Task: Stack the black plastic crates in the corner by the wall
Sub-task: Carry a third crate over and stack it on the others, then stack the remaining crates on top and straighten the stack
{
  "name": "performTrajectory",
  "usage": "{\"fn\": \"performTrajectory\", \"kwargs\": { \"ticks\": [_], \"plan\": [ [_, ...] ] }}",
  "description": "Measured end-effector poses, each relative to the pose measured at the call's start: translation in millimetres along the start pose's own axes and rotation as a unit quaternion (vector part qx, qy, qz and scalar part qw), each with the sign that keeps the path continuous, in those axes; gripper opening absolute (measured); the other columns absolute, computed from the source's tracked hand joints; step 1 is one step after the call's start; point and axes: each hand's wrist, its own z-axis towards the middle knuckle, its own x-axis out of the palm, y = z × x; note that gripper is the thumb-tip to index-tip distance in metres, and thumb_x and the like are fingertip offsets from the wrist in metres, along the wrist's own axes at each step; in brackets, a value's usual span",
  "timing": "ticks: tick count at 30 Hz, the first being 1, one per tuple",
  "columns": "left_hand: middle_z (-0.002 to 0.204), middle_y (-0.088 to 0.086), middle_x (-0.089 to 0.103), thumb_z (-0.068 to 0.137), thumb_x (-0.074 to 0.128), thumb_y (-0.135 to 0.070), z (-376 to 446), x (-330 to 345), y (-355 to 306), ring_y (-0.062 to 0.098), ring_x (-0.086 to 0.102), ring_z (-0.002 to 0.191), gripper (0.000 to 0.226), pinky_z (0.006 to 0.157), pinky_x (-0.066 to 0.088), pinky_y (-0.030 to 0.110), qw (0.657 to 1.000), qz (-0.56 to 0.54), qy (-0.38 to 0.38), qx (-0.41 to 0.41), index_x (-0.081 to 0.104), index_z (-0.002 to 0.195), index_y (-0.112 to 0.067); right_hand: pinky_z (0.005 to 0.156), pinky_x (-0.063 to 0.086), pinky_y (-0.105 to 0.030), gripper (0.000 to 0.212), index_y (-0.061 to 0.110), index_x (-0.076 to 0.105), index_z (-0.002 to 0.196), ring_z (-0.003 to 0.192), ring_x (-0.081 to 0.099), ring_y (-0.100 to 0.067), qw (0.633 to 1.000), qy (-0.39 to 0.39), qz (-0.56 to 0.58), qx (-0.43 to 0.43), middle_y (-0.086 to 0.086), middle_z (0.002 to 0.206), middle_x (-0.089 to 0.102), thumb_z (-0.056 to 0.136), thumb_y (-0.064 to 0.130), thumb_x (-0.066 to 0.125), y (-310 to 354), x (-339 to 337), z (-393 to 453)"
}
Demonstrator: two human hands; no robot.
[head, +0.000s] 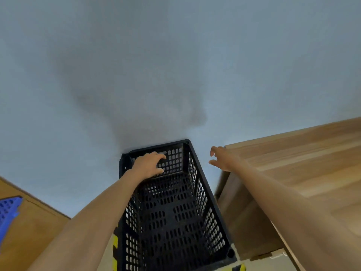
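- Plainly, a black crate [175, 208] is seen standing against the pale wall [136, 65], between a wooden cabinet [302, 173] on the right and a brown board [33, 231] on the left.
- Its far end wall is gripped by the left hand [149, 165], with fingers curled into the handle slot near the rim.
- Nothing is held by the right hand [222, 158]; it is kept open, fingers bent, just beside the crate's right rim.
- Stiff moulded plastic is suggested by the perforated grid walls and floor, so the crate is judged light and rigid, not fragile.
- The rim and end slots are judged the best places to be held; smooth edges may slip.
- Whether another crate lies beneath cannot be told.
- A blue crate [7, 214] is glimpsed at far left, and yellow-black tape [115, 243] below.
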Motion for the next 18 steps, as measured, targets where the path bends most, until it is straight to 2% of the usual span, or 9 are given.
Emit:
{"fn": "performTrajectory", "kwargs": {
  "ticks": [3,8,11,16,18],
  "plan": [
    [0.134,0.001,0.053,0.090,0.061,-0.043,8.7,-6.6,-4.5,0.024,0.054,0.120,0.052,0.091,0.049,0.041,0.998,0.011,-0.029,0.052,0.046,0.139,-0.031,0.096,0.041,-0.036,0.036,0.015,0.051,0.126,0.114,0.054,-0.026,0.999,-0.026,0.011,0.043,-0.007,0.125,0.056,0.096,0.035,0.054,2.9,5.0,-15.0],
    [0.132,0.003,0.053,0.092,0.059,-0.043,10.8,-14.5,-11.1,0.026,0.054,0.118,0.054,0.090,0.046,0.040,0.989,0.049,-0.016,0.137,0.043,0.142,-0.030,0.083,0.047,-0.034,0.035,0.015,0.054,0.123,0.106,0.059,-0.025,0.992,-0.044,0.029,0.115,-0.006,0.124,0.058,0.095,0.035,0.056,15.9,24.1,-58.0],
    [0.133,0.003,0.053,0.092,0.059,-0.041,10.2,-20.8,-27.7,0.025,0.055,0.116,0.053,0.088,0.047,0.039,0.979,0.053,-0.023,0.197,0.043,0.142,-0.031,0.088,0.052,-0.040,0.033,0.015,0.054,0.121,0.103,0.060,-0.024,0.985,-0.058,0.031,0.160,-0.006,0.122,0.059,0.095,0.037,0.053,22.4,36.7,-94.5],
    [0.139,0.001,0.050,0.093,0.057,-0.039,5.5,-26.4,-104.8,0.025,0.052,0.122,0.050,0.094,0.047,0.041,0.947,0.044,-0.024,0.317,0.043,0.141,-0.032,0.091,0.050,-0.040,0.032,0.017,0.052,0.122,0.109,0.057,-0.026,0.961,-0.068,0.059,0.260,-0.005,0.125,0.058,0.097,0.037,0.051,7.6,58.4,-182.0],
    [0.139,0.000,0.051,0.093,0.057,-0.038,-3.7,-22.9,-151.5,0.024,0.054,0.118,0.052,0.091,0.047,0.038,0.927,0.032,-0.021,0.372,0.042,0.142,-0.032,0.087,0.049,-0.038,0.032,0.018,0.051,0.122,0.109,0.057,-0.028,0.942,-0.069,0.063,0.321,-0.005,0.126,0.057,0.098,0.038,0.048,-6.1,66.1,-225.0]
  ]
}}
